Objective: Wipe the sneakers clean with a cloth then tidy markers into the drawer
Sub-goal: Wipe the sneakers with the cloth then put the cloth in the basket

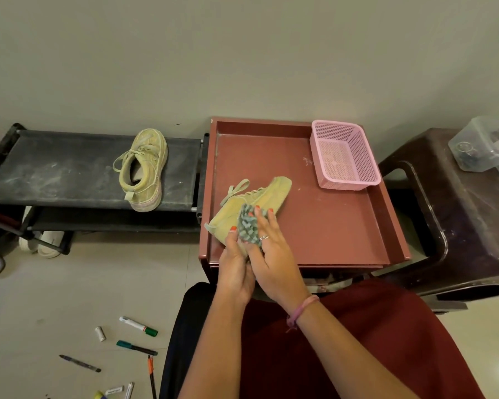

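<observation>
Sneaker: gripped at the heel in my left hand, over the drawer. Cloth: pressed to it under my right hand's flat fingers. Markers: floor, left.

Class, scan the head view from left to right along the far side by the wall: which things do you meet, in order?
Black shoe rack → sneaker on the rack → red-brown tray → pink basket → dark brown stool → clear plastic box.
</observation>
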A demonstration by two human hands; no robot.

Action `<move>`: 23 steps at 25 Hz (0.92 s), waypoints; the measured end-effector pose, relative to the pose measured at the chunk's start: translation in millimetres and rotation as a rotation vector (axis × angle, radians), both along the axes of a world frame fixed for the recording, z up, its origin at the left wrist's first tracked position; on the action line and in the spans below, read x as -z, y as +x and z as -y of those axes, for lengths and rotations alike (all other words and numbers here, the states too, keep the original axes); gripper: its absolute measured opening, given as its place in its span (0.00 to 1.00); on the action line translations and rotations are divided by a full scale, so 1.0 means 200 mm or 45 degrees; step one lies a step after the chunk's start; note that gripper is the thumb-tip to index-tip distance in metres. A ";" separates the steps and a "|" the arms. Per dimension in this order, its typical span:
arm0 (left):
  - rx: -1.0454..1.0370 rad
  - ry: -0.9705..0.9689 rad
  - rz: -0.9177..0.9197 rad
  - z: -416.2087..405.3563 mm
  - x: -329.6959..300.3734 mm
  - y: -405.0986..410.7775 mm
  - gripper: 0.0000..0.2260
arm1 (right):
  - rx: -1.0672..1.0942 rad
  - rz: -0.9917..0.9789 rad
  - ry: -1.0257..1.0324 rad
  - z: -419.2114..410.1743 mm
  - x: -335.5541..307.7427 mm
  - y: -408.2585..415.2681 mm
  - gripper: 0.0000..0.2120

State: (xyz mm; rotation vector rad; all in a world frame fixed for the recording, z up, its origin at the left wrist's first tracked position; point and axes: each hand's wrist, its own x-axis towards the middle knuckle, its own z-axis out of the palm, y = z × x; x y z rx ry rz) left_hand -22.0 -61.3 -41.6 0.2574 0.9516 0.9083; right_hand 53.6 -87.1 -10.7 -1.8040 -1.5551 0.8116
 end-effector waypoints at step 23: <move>-0.230 0.334 -1.028 -0.18 -0.27 -0.30 0.15 | 0.922 -1.739 -0.231 -0.14 -0.26 0.44 0.13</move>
